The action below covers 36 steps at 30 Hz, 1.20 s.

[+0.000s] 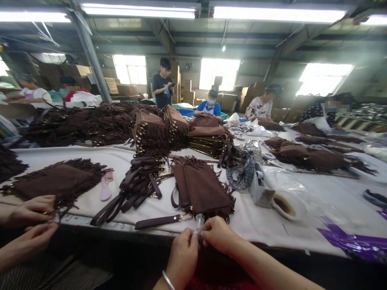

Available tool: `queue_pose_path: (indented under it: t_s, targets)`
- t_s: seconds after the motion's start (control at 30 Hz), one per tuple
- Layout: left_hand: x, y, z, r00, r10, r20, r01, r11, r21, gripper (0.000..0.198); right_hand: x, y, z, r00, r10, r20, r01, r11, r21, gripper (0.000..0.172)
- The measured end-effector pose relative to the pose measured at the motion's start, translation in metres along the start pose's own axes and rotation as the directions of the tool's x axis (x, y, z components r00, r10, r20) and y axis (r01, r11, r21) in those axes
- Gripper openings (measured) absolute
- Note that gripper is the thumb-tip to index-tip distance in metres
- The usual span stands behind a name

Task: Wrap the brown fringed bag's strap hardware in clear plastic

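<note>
At the table's front edge, my left hand (184,251) and my right hand (218,233) meet, both with fingers closed in a pinch. Between them a small piece of clear plastic (199,220) sticks up. Just beyond lies a brown fringed pouch (205,189) with a zipper, on top of another pouch. A dark wrist strap (159,221) with a metal clasp lies to the left of my hands. Farther left is a heap of similar straps (136,185).
A co-worker's hands (33,219) work at the left beside another fringed pouch (57,181). A pink comb (106,185) lies nearby. Stacked pouches (208,137) stand behind. To the right are a tape roll (283,205), a grey box (261,191) and purple plastic (350,239).
</note>
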State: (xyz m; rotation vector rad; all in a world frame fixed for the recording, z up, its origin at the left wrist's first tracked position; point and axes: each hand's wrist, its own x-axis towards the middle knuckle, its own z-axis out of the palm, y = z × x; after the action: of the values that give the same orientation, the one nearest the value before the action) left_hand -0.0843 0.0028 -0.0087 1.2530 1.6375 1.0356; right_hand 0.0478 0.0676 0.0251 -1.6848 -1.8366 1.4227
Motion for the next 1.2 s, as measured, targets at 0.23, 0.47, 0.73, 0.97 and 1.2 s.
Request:
queue_pose_path:
  t_s: [0.23,0.47,0.73,0.97,1.2]
  targets:
    - [0.0,0.012,-0.003,0.907,-0.276,0.318,0.419,0.669,-0.614,0.022,-0.003,0.007,0.007,0.997,0.043,0.066,-0.058,0.963,0.263,0.015]
    - [0.002,0.006,-0.004,0.786,-0.376,0.49,0.609,0.336,-0.719,0.018,-0.011,0.008,0.017,0.997,0.056,0.05,-0.075,0.796,0.6,0.015]
    - [0.0,0.017,-0.009,0.619,-0.225,0.753,0.768,-0.031,-0.64,0.017,-0.014,-0.004,0.01,0.988,-0.136,-0.077,0.156,0.825,0.544,0.018]
    - [0.004,0.006,-0.015,0.618,0.026,0.786,0.786,-0.053,-0.616,0.022,-0.006,-0.009,0.012,0.985,-0.17,-0.003,0.147,0.846,0.513,0.017]
    - [0.006,0.003,-0.018,0.566,0.157,0.809,0.817,0.026,-0.576,0.022,0.001,-0.003,0.013,0.989,-0.13,0.064,0.074,0.835,0.545,0.018]
